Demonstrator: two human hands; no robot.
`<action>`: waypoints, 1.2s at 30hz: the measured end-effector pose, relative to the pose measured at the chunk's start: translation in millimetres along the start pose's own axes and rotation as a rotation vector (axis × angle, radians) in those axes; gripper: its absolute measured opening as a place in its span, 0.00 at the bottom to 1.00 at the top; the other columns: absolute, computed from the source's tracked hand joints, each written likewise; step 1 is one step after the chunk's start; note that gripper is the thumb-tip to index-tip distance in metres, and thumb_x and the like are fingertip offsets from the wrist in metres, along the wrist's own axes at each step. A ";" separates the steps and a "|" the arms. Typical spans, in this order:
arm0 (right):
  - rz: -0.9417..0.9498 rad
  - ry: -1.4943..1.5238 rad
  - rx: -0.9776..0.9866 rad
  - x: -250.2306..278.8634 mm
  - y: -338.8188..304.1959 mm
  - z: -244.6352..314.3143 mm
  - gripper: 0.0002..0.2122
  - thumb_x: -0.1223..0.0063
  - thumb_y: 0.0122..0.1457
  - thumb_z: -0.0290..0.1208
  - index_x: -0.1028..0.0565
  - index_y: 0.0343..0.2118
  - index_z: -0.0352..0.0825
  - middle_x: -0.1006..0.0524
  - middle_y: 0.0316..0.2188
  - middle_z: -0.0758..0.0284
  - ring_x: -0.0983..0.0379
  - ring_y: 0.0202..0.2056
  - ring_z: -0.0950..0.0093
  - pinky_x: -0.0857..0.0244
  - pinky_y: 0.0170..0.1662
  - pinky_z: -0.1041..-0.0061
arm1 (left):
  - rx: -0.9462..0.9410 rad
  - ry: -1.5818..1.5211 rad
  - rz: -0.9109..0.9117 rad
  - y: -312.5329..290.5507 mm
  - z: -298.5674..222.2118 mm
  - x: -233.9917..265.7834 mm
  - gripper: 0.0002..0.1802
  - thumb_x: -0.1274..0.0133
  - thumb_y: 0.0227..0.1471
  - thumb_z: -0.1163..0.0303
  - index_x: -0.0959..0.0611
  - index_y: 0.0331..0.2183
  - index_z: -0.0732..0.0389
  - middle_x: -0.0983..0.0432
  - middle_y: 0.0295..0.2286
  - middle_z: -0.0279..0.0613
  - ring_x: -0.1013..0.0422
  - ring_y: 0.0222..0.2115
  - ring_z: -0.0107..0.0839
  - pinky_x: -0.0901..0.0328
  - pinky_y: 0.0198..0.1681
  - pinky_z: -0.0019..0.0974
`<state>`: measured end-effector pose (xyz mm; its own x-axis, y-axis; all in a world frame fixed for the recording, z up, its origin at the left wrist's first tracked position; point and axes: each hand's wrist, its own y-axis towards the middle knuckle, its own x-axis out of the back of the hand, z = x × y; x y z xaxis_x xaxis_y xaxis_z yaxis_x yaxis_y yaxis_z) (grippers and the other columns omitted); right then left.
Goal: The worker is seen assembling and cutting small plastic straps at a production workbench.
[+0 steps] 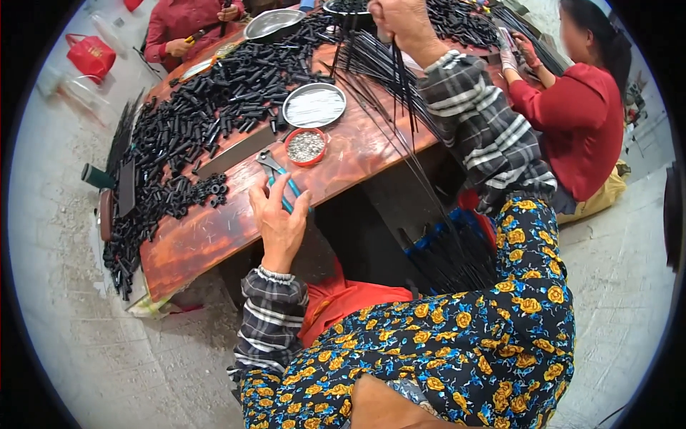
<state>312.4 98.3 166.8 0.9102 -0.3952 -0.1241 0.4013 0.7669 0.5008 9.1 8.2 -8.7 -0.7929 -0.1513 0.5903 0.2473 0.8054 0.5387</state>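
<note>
Left of the frame's centre, the left hand (279, 218) is open with fingers spread over metal pliers with teal handles (269, 160) — whether it touches them I cannot tell — while at top centre the right hand (405, 27) is closed around long, thin black rods (409, 93) hanging downward. Just right of the pliers sits a round red dish of small silvery pieces (307, 164); toward the upper left, short black tubes (236, 86) heap across the glossy reddish-brown wooden table (193, 247).
</note>
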 end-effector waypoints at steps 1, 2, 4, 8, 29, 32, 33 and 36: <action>0.019 0.021 0.006 1.6 2.7 -3.7 0.10 0.51 0.60 0.33 0.28 0.24 0.35 0.35 0.12 0.77 0.43 0.12 0.85 0.51 0.15 0.83 | -0.003 0.021 0.045 0.1 4.6 -6.1 0.21 0.39 0.41 0.69 0.20 0.41 0.62 0.35 0.43 0.56 0.37 0.45 0.51 0.41 0.49 0.46; 0.003 0.010 0.033 2.9 7.2 -6.7 0.13 0.53 0.61 0.34 0.30 0.20 0.37 0.36 0.12 0.77 0.44 0.11 0.85 0.51 0.14 0.82 | -0.014 0.000 0.061 -1.2 8.9 -12.7 0.21 0.39 0.41 0.70 0.21 0.41 0.62 0.35 0.42 0.55 0.37 0.45 0.51 0.41 0.49 0.46; 0.012 0.054 0.063 -3.7 2.1 4.2 0.13 0.54 0.61 0.34 0.30 0.20 0.37 0.36 0.12 0.77 0.44 0.11 0.85 0.52 0.13 0.82 | 0.004 0.002 0.064 0.0 10.9 -14.7 0.20 0.40 0.42 0.70 0.20 0.41 0.62 0.34 0.42 0.55 0.37 0.45 0.51 0.41 0.50 0.46; -0.007 0.096 0.098 -3.0 -3.4 25.6 0.11 0.56 0.62 0.33 0.30 0.23 0.36 0.36 0.12 0.75 0.44 0.10 0.84 0.54 0.12 0.82 | 0.025 0.003 0.064 2.0 5.6 -20.1 0.19 0.41 0.43 0.71 0.21 0.41 0.62 0.35 0.43 0.55 0.37 0.46 0.51 0.41 0.50 0.46; 0.751 -0.577 -0.005 -39.0 -64.5 76.1 0.10 0.47 0.57 0.32 0.26 0.25 0.31 0.33 0.14 0.77 0.41 0.13 0.88 0.51 0.15 0.84 | -0.187 -0.708 0.054 9.6 -106.6 80.1 0.06 0.46 0.48 0.79 0.18 0.32 0.67 0.23 0.25 0.41 0.27 0.25 0.27 0.34 0.29 0.28; 0.846 -0.567 0.009 -55.2 -86.1 96.1 0.10 0.48 0.57 0.30 0.29 0.23 0.30 0.37 0.15 0.79 0.45 0.17 0.90 0.52 0.18 0.83 | -0.132 -0.744 0.128 10.8 -125.7 91.9 0.06 0.49 0.52 0.77 0.19 0.29 0.70 0.24 0.21 0.39 0.28 0.22 0.24 0.35 0.27 0.27; 0.870 -0.510 -0.021 -64.5 -93.7 97.2 0.10 0.48 0.57 0.30 0.31 0.23 0.30 0.38 0.16 0.80 0.46 0.18 0.90 0.52 0.18 0.83 | -0.005 -0.821 0.166 13.0 -120.9 94.0 0.09 0.50 0.54 0.73 0.19 0.30 0.70 0.24 0.22 0.38 0.28 0.24 0.22 0.34 0.27 0.27; 0.837 -0.471 -0.004 -78.8 -117.9 104.6 0.09 0.47 0.56 0.28 0.31 0.24 0.29 0.39 0.16 0.79 0.45 0.19 0.90 0.51 0.19 0.83 | 0.278 -1.081 0.077 34.7 -115.5 93.2 0.13 0.48 0.56 0.67 0.21 0.39 0.68 0.22 0.28 0.38 0.26 0.28 0.21 0.31 0.31 0.27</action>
<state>182.6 -13.8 207.1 0.7674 0.1198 0.6299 -0.3594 0.8940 0.2678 8.1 -44.1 134.4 -0.8812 0.3735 -0.2896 0.2910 0.9116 0.2903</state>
